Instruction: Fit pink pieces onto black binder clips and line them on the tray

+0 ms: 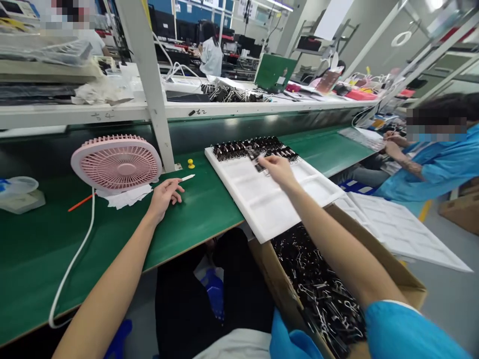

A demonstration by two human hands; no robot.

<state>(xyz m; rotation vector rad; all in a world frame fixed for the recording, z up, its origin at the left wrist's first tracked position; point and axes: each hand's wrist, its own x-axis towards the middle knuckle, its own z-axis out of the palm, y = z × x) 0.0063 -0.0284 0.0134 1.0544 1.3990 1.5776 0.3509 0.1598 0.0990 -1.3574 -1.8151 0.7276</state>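
My left hand (164,195) rests on the green bench (194,209) with a white pen (186,178) between its fingers. Over the white foam tray (262,204), my right hand (277,169) has its fingertips on a dark clip at the near edge of the rows of black binder clips (254,147) that fill the tray's far end. The tray's near compartments hold nothing. The tray overhangs the bench edge above a cardboard box (389,271) full of loose black clips (318,289).
A pink desk fan (117,164) with a white cable stands left of my left hand, on white paper. An orange pen (80,203), a small yellow knob (190,163) and a plastic container (18,192) lie on the bench. More foam trays (396,229) are stacked at right. A person in blue (437,159) works at right.
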